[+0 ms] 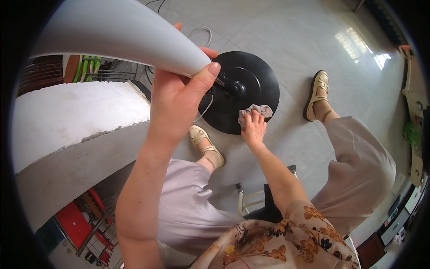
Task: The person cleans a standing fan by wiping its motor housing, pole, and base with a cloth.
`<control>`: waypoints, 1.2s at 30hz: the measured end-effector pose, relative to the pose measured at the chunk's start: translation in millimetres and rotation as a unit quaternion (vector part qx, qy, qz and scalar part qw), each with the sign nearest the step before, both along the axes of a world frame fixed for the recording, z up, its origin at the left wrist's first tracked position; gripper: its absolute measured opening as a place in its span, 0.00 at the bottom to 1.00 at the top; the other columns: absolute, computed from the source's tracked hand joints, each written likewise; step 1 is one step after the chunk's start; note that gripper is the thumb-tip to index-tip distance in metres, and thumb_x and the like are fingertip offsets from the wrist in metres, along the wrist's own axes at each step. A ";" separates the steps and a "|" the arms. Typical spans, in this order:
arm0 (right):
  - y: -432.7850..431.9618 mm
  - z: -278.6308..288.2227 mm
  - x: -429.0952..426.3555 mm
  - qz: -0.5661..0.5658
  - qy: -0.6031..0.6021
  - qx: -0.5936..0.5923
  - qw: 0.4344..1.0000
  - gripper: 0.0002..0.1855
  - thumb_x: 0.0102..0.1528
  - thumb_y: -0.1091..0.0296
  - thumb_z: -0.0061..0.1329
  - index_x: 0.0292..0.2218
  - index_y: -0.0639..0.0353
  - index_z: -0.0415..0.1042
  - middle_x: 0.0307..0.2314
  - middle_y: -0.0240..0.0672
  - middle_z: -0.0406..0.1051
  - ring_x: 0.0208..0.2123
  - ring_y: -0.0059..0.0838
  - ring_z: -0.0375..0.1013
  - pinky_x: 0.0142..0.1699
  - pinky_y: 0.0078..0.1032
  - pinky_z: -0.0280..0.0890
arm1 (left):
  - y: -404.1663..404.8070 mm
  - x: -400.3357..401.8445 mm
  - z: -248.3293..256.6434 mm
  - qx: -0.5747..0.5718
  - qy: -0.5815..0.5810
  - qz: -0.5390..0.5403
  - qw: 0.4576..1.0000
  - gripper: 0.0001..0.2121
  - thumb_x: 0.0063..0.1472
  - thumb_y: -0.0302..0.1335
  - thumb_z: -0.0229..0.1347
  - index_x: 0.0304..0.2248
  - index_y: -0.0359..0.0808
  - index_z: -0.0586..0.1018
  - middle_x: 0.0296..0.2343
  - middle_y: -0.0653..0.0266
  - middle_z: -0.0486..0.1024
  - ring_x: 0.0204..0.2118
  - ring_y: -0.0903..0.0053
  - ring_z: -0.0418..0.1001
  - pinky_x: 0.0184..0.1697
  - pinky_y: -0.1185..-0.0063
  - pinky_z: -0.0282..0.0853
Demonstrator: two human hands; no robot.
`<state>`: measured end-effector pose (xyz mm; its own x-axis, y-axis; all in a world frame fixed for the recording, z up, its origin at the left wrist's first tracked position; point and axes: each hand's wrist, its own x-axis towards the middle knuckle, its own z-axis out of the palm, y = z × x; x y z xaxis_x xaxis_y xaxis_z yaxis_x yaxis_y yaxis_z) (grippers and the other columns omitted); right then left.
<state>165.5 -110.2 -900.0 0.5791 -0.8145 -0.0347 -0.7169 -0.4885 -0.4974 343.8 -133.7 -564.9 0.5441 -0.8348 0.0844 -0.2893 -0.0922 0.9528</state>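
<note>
My left hand (181, 90) grips the narrow lower end of a smooth pale grey housing (127, 37), thumb in front and fingers behind. This looks like the body of a pedestal stand, and its top runs out of view at upper left. Below it a round black base (262, 77) lies on the floor, with a raised hub (239, 88) at its middle. My right hand (254, 129) presses a crumpled greyish-pink cloth (260, 110) against the base near its front right rim. The joint between housing and base is partly hidden by my left hand.
A white-topped ledge (80, 107) with rough edges stands at left. A white cord (206, 33) loops on the tiled floor (285, 33). My shoes (320, 85) flank the base. A red folding chair (74, 223) is lower left; drawers (415, 101) line the right.
</note>
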 end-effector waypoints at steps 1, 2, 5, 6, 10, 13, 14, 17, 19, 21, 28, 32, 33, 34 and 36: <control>3.8 1.2 -1.2 0.001 -0.001 0.001 1.000 0.33 0.33 0.72 0.62 0.44 0.46 0.68 0.50 0.34 0.60 0.50 0.41 0.60 0.46 0.39 0.59 | 0.2 -0.5 1.0 0.005 -0.009 -0.001 1.000 0.12 0.57 0.25 0.58 0.40 0.28 0.75 0.28 0.68 0.72 0.30 0.86 0.69 0.41 0.84 0.64; 7.3 2.1 -2.4 0.012 0.003 -0.011 1.000 0.34 0.33 0.71 0.63 0.44 0.44 0.67 0.50 0.33 0.59 0.50 0.41 0.60 0.47 0.39 0.59 | 0.9 0.3 0.8 0.005 -0.010 0.001 1.000 0.12 0.57 0.25 0.58 0.40 0.28 0.75 0.28 0.68 0.72 0.30 0.86 0.69 0.41 0.84 0.64; -4.1 -4.8 -8.3 0.034 -0.005 0.014 0.999 0.36 0.32 0.71 0.65 0.45 0.41 0.68 0.50 0.31 0.59 0.51 0.41 0.59 0.48 0.38 0.58 | 2.0 3.2 -2.2 -0.001 -0.005 -0.002 1.000 0.11 0.57 0.25 0.59 0.37 0.29 0.75 0.28 0.68 0.72 0.30 0.85 0.69 0.41 0.84 0.65; -9.7 -7.6 -8.8 0.018 -0.015 0.019 1.000 0.36 0.31 0.70 0.65 0.44 0.40 0.68 0.50 0.30 0.59 0.52 0.40 0.59 0.48 0.38 0.58 | 2.1 4.5 -1.7 0.009 -0.020 -0.021 1.000 0.21 0.58 0.26 0.58 0.47 0.28 0.65 0.32 0.65 0.74 0.32 0.86 0.68 0.41 0.85 0.64; -2.9 -10.3 -2.7 -0.043 -0.028 0.055 0.997 0.35 0.32 0.76 0.62 0.44 0.41 0.68 0.51 0.29 0.59 0.52 0.41 0.58 0.50 0.38 0.58 | 4.0 4.2 4.0 0.056 0.002 -0.019 0.998 0.31 0.59 0.26 0.56 0.57 0.27 0.55 0.36 0.63 0.76 0.34 0.87 0.68 0.41 0.86 0.64; 1.6 -12.8 -0.1 -0.065 -0.028 0.066 0.995 0.35 0.33 0.81 0.58 0.44 0.42 0.68 0.51 0.29 0.59 0.53 0.41 0.57 0.52 0.39 0.58 | 2.7 4.4 -3.5 0.029 -0.032 -0.012 0.999 0.30 0.59 0.24 0.56 0.57 0.26 0.56 0.35 0.65 0.76 0.35 0.87 0.69 0.42 0.86 0.64; 2.5 -14.3 0.6 -0.071 -0.026 0.057 0.995 0.36 0.33 0.80 0.59 0.44 0.41 0.68 0.52 0.29 0.59 0.53 0.41 0.57 0.52 0.38 0.58 | 2.2 4.8 -4.5 0.024 -0.035 -0.013 0.999 0.31 0.58 0.24 0.57 0.57 0.26 0.56 0.35 0.65 0.76 0.34 0.86 0.70 0.42 0.86 0.66; 5.9 -10.4 4.1 -0.080 -0.022 0.056 0.995 0.36 0.32 0.79 0.61 0.45 0.41 0.68 0.52 0.29 0.58 0.54 0.41 0.57 0.52 0.38 0.58 | 2.7 5.3 -3.4 0.038 -0.026 -0.018 0.999 0.30 0.57 0.25 0.58 0.55 0.26 0.59 0.33 0.66 0.76 0.34 0.86 0.71 0.41 0.85 0.67; 7.4 -7.0 6.5 -0.084 -0.019 0.063 0.994 0.37 0.31 0.78 0.61 0.45 0.41 0.68 0.53 0.29 0.58 0.54 0.41 0.57 0.53 0.39 0.58 | 1.5 1.4 -0.5 0.019 -0.021 -0.004 1.000 0.28 0.56 0.25 0.59 0.54 0.26 0.62 0.33 0.66 0.76 0.33 0.86 0.71 0.40 0.85 0.67; 8.3 -5.5 8.0 -0.086 -0.006 0.061 0.994 0.37 0.31 0.77 0.63 0.45 0.41 0.68 0.53 0.29 0.58 0.54 0.41 0.57 0.54 0.39 0.58 | 3.3 2.1 2.9 0.008 -0.013 -0.021 1.000 0.25 0.56 0.25 0.59 0.51 0.26 0.65 0.33 0.66 0.76 0.34 0.85 0.71 0.41 0.85 0.67; 1.7 -13.5 0.3 -0.060 -0.015 0.056 0.996 0.37 0.30 0.78 0.62 0.44 0.41 0.68 0.52 0.30 0.59 0.53 0.42 0.57 0.54 0.39 0.59 | 3.4 10.7 -13.8 -0.044 -0.033 -0.043 0.998 0.22 0.56 0.25 0.59 0.48 0.27 0.68 0.34 0.65 0.75 0.35 0.84 0.70 0.41 0.83 0.67; -7.5 -14.2 -6.1 -0.025 -0.058 0.061 0.996 0.36 0.30 0.81 0.60 0.43 0.42 0.69 0.50 0.31 0.59 0.51 0.44 0.58 0.53 0.36 0.61 | 3.7 9.7 -13.0 -0.036 -0.026 -0.039 0.998 0.20 0.56 0.26 0.59 0.46 0.27 0.69 0.33 0.65 0.75 0.35 0.84 0.70 0.41 0.83 0.67; -10.7 -14.6 -8.2 -0.014 -0.066 0.079 0.995 0.36 0.30 0.82 0.59 0.43 0.42 0.69 0.50 0.31 0.59 0.51 0.45 0.58 0.53 0.36 0.61 | 3.2 11.0 -12.7 -0.037 -0.026 -0.040 0.998 0.19 0.56 0.26 0.59 0.45 0.28 0.69 0.33 0.65 0.74 0.35 0.83 0.70 0.41 0.83 0.67; -12.9 -14.9 -9.8 -0.008 -0.059 0.088 0.994 0.35 0.31 0.82 0.59 0.43 0.43 0.69 0.50 0.31 0.60 0.50 0.45 0.59 0.53 0.34 0.62 | 3.4 10.6 -12.1 -0.036 -0.024 -0.039 0.998 0.18 0.56 0.26 0.59 0.45 0.28 0.70 0.33 0.65 0.74 0.35 0.83 0.70 0.41 0.83 0.67; -11.4 -16.0 -9.1 -0.014 -0.057 0.077 0.995 0.34 0.31 0.79 0.60 0.43 0.44 0.69 0.50 0.31 0.59 0.51 0.46 0.58 0.53 0.35 0.62 | 2.9 10.3 -12.3 -0.037 -0.021 -0.039 0.998 0.17 0.56 0.26 0.59 0.44 0.28 0.70 0.33 0.65 0.74 0.35 0.83 0.70 0.41 0.83 0.67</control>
